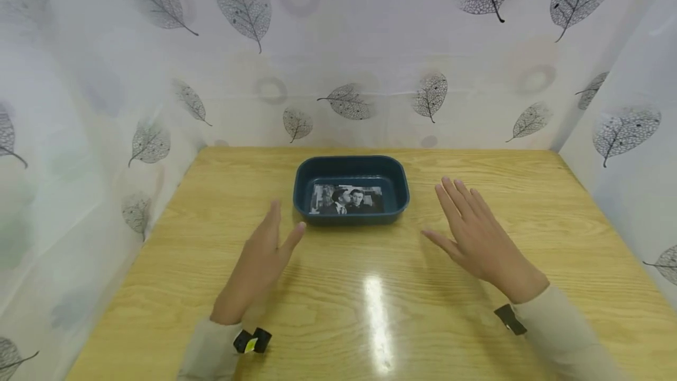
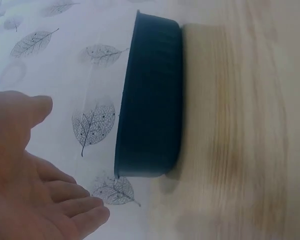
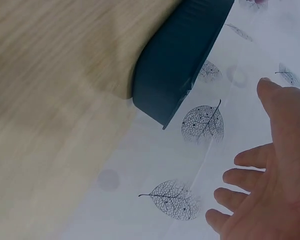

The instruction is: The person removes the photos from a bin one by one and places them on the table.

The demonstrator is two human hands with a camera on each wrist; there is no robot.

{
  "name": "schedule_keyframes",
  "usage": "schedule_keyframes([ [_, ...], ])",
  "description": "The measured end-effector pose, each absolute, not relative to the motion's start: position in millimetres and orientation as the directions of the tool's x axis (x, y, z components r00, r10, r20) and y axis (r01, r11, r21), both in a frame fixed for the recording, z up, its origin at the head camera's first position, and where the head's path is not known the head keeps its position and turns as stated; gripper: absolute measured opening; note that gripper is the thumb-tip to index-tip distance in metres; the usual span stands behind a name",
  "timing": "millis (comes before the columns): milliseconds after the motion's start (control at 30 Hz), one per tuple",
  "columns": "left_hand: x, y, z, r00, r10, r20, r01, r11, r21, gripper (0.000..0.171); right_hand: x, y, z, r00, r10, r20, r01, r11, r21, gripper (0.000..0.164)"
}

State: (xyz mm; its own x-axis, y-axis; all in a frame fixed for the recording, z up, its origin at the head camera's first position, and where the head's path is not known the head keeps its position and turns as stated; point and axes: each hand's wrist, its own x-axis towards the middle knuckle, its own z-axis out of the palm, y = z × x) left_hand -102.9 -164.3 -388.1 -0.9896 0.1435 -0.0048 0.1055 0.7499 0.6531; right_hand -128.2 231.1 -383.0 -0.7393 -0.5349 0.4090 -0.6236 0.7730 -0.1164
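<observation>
A dark teal plastic basin (image 1: 351, 219), rectangular with rounded corners, sits on the wooden table. Flat on its floor lies a black-and-white photo print (image 1: 346, 199) of two people. My left hand (image 1: 259, 260) is in the air to the front left of the basin, thumb spread from straight fingers, holding nothing. To the basin's right, my right hand (image 1: 478, 240) hovers with fingers extended and thumb apart, also holding nothing. Both wrist views show the basin's outer wall (image 2: 152, 95) apart from the fingers; the print is hidden there.
The light wood table (image 1: 211, 193) meets white cloth (image 1: 370, 46) with a grey leaf pattern at the back and both sides. Each sleeve has a small black device (image 1: 252, 341) at the wrist. A bright reflection lies on the tabletop in front of the basin.
</observation>
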Motion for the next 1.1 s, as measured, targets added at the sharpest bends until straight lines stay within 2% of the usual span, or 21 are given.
schedule_keyframes([
  [267,-129,-166,-393,-0.995,0.09,-0.037,0.03,0.644,0.765,0.088,-164,212,-370,-0.679,-0.599,0.426,-0.7,0.702,-0.129,0.078],
  [500,-147,-160,-393,-0.997,0.036,-0.073,-0.036,0.607,0.794,0.086,-191,187,-358,-0.762,-0.589,0.269,-0.647,0.71,-0.276,0.077],
  [767,-157,-156,-396,-0.998,0.025,-0.05,-0.026,0.586,0.81,0.066,-218,157,-360,-0.8,-0.586,0.132,-0.584,0.709,-0.395,0.081],
  [1100,-166,-151,-403,-0.991,-0.017,-0.129,-0.123,0.458,0.881,0.06,-245,123,-367,-0.781,-0.624,0.018,-0.588,0.727,-0.355,0.083],
])
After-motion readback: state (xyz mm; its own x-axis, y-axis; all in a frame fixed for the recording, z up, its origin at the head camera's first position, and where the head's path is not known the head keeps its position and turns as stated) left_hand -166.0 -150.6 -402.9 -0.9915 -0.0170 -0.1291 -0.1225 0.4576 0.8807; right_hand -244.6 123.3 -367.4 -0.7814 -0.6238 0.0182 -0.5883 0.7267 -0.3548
